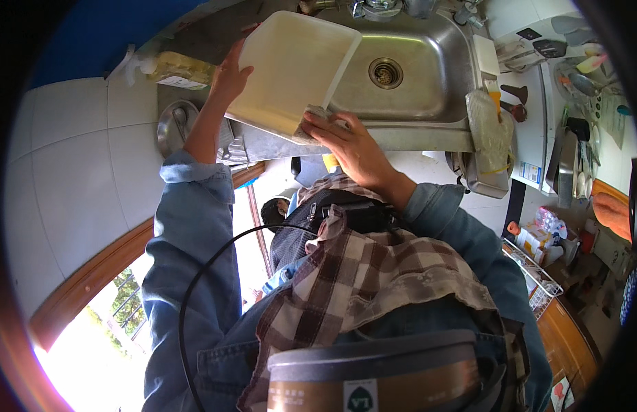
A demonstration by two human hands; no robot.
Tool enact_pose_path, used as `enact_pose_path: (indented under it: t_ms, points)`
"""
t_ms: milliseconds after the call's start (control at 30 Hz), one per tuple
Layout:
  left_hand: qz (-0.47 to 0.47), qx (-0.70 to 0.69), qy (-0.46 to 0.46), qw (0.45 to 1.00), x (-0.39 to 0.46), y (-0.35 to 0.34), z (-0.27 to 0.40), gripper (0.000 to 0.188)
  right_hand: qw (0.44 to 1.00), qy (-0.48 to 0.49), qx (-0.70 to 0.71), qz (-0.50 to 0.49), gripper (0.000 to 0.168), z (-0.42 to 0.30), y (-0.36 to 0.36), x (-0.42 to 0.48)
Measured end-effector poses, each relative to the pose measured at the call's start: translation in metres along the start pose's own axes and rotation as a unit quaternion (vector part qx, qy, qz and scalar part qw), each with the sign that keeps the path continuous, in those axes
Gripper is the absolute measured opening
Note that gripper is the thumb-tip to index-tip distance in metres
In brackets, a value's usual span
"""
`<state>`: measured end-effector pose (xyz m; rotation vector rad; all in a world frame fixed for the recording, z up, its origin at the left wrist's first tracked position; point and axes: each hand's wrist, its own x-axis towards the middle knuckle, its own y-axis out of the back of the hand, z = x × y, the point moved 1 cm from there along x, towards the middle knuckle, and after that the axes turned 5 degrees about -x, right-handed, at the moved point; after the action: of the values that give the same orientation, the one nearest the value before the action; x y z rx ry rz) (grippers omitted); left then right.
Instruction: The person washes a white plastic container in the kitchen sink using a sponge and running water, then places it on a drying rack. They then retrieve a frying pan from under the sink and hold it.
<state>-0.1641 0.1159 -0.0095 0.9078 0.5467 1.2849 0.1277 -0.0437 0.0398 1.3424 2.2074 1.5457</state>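
My left hand [231, 74] grips the left side of a translucent plastic container [292, 67], its fingers behind the wall and its thumb along the rim. The container is tilted over the left part of a stainless steel sink [426, 62]. At its lower right corner, my right hand [347, 144] presses a greyish cloth or scouring pad [308, 129] on the wall. A metal drain strainer [385, 73] shows in the sink floor, right of the container.
A bottle of yellow liquid [179, 70] lies left of my left hand, above a round metal dish [173, 129]. The faucet [378, 7] stands behind the sink. A pale cloth [486, 129] hangs at the right edge, over a metal pan [491, 183].
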Motion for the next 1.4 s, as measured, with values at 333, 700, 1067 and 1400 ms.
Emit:
enact_pose_path:
  t_ms: [333,700,1067,1400]
  points:
    - [0.137,-0.467,0.27,0.831,-0.035,-0.032,0.064,0.068,0.991,-0.091,-0.046,0.082,0.046,0.06,0.022,0.019]
    - [0.217,-0.486,0.259,0.806,-0.044,-0.046,0.081,0.073,0.978,-0.166,0.115,-0.048,0.068,0.025,0.02,0.027]
    - [0.272,-0.519,0.306,0.751,-0.045,-0.045,0.098,0.069,0.998,-0.002,-0.057,0.012,0.064,0.012,-0.02,0.013]
    - [0.192,-0.464,0.299,0.811,-0.065,-0.036,0.076,0.06,0.644,-0.396,0.634,0.165,0.044,0.142,0.064,-0.011]
